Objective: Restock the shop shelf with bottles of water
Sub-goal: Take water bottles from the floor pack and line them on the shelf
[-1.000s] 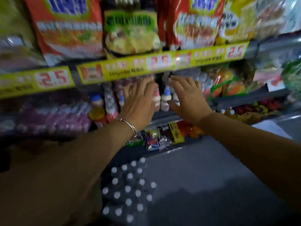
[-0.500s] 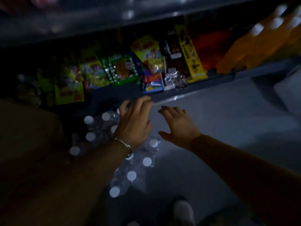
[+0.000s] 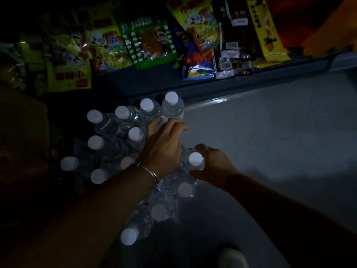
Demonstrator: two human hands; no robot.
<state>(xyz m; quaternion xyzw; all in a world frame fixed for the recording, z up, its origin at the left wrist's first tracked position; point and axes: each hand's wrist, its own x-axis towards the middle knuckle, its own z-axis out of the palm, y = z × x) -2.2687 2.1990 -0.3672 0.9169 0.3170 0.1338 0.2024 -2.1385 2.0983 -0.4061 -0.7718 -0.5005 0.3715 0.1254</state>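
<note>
Several clear water bottles with white caps (image 3: 122,113) stand packed in torn plastic wrap on the grey floor below the bottom shelf (image 3: 241,82). My left hand (image 3: 164,146), a metal bangle on its wrist, curls its fingers round the neck of one bottle (image 3: 162,120) near the far side of the pack. To its right, my right hand (image 3: 214,167) grips another bottle (image 3: 195,159), thumb and fingers round it just under the cap. The scene is dim.
Snack bags (image 3: 150,43) and packets (image 3: 266,29) lean on the bottom shelf behind the pack. A brown cardboard box (image 3: 21,132) stands at the left. Grey floor (image 3: 270,142) stretches to the right. A shoe tip (image 3: 231,258) shows at the bottom.
My view dropped from the upper shelves to the floor. Both hands came down from the shelf and closed on bottles in the pack.
</note>
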